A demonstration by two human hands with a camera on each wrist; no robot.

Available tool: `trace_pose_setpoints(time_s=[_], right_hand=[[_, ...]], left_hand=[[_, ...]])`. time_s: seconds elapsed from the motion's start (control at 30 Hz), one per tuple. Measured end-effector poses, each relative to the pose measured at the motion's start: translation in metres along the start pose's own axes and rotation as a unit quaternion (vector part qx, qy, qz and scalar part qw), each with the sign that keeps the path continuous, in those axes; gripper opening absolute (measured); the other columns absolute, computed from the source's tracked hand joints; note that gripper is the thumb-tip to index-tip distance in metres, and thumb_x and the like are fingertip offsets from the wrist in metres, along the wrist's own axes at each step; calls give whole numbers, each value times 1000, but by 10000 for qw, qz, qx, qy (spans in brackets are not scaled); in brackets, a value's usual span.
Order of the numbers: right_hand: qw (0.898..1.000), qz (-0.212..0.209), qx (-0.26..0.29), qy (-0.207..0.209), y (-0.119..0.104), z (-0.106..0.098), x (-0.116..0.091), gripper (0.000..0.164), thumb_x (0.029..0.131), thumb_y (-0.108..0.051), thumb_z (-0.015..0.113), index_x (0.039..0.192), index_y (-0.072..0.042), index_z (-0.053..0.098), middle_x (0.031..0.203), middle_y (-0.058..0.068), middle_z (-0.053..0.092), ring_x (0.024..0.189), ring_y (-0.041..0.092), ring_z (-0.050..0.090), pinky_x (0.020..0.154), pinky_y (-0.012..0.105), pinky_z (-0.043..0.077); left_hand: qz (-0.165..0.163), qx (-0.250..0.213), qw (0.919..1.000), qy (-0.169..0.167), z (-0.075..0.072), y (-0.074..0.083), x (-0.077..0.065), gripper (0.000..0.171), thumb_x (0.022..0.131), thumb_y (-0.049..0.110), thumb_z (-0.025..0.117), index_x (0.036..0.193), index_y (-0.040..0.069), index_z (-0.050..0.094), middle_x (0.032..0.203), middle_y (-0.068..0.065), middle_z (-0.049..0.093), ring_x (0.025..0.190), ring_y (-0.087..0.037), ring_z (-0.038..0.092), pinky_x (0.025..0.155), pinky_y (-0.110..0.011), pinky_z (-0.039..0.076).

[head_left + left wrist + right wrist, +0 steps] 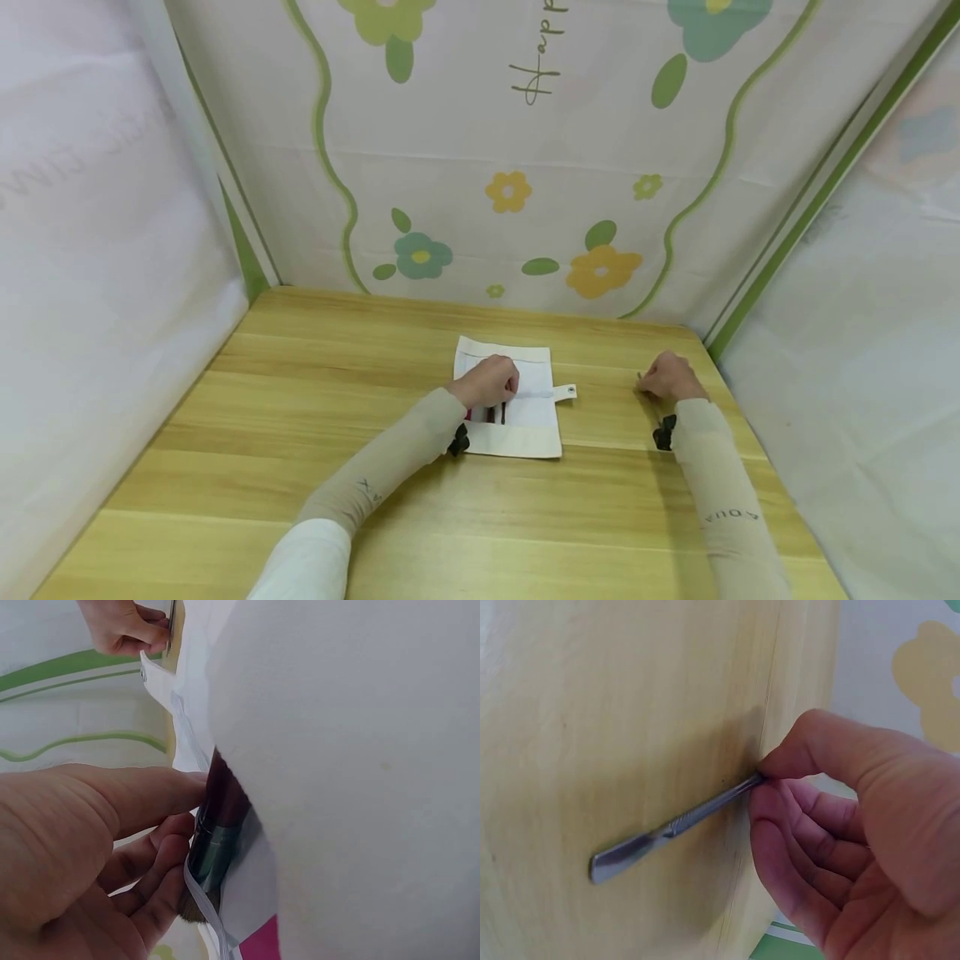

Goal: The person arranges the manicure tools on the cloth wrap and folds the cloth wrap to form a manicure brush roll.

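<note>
A white fold-out pouch (534,442) lies spread on the table, with slim dark-handled tools (503,413) lined up in it. Over its middle is my left hand (491,382). In the left wrist view its thumb and fingers pinch a brush (214,844) with a dark red handle, a dark shiny collar and brown bristles; the pouch's white flap hides part of the handle. An elastic strip (201,896) crosses close by the bristles. Off to the right, my right hand (670,377) pinches one end of a metal cuticle pusher (697,812), its flat spoon-like end pointing away over the table.
From the pouch's right side sticks out a snap tab (566,392). A pink piece (261,941) shows under the flap. The wooden table (225,433) meets a flower-printed cloth wall (450,150) at the back, with white cloth walls at both sides.
</note>
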State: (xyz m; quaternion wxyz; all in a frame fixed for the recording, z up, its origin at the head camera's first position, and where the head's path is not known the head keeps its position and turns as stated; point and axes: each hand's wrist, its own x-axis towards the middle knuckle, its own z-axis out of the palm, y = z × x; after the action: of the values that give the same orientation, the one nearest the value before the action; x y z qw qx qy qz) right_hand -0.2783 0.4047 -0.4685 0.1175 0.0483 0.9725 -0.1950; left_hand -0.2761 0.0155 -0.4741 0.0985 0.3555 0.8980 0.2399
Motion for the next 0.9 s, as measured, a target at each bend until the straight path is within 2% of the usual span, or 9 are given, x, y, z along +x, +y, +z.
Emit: trace_pose_setpoints(time_s=[0.1,0.2,0.27,0.33,0.43,0.57,0.77,0.9], right_hand=[[10000,30,57,24,0,-1,1,38,88,-21,72,53,-13,60,48,-5,49,49,11,35,51,28,36],[9999,-86,135,42,-2,-4,2,44,88,-22,69,51,-20,44,47,-9,30,47,9,25,48,27,30],[9994,-280,187,110,-7,-8,4,45,88,-21,67,51,-21,42,47,-9,28,47,9,22,48,28,29],[9982,-488,248,240,-14,-11,6,44,89,-21,65,51,-21,42,47,-9,29,47,10,21,49,29,29],[9957,-749,377,406,-27,-14,8,37,88,-21,65,54,-17,51,48,-8,40,48,11,25,54,31,33],[9923,-909,712,456,-47,-12,8,26,87,-19,65,62,-12,63,54,-4,54,51,13,33,63,32,39],[9871,-1020,1174,391,-82,0,12,30,89,-17,65,60,-13,58,53,-4,50,53,14,32,69,35,40],[9832,-890,1552,360,-110,10,13,25,89,-18,66,65,-8,65,57,1,58,56,16,41,70,33,41]], left_hand=[[-42,12,10000,-20,0,1,1,14,99,2,70,91,4,80,99,-6,78,87,-15,67,83,-30,59],[-82,62,9999,-57,1,0,2,14,100,3,69,92,4,80,100,-6,78,87,-15,66,85,-31,59],[-138,98,9998,-93,1,0,3,13,100,4,69,92,5,80,100,-5,78,88,-15,66,86,-32,59],[-210,126,9996,-117,1,0,4,13,100,5,69,92,5,79,100,-5,77,89,-15,67,87,-32,59],[-287,130,9994,-117,1,0,4,12,100,5,70,92,6,78,98,-4,76,87,-14,65,87,-32,58],[-163,19,9998,-70,0,0,3,15,100,2,68,89,4,77,91,-5,75,78,-13,58,81,-31,55],[124,-128,9998,44,2,-1,2,20,98,-4,64,82,1,76,76,-2,67,67,-12,48,73,-28,46],[192,-115,9997,85,3,-2,3,22,99,-3,64,80,1,75,72,1,62,66,-11,46,72,-27,44]])
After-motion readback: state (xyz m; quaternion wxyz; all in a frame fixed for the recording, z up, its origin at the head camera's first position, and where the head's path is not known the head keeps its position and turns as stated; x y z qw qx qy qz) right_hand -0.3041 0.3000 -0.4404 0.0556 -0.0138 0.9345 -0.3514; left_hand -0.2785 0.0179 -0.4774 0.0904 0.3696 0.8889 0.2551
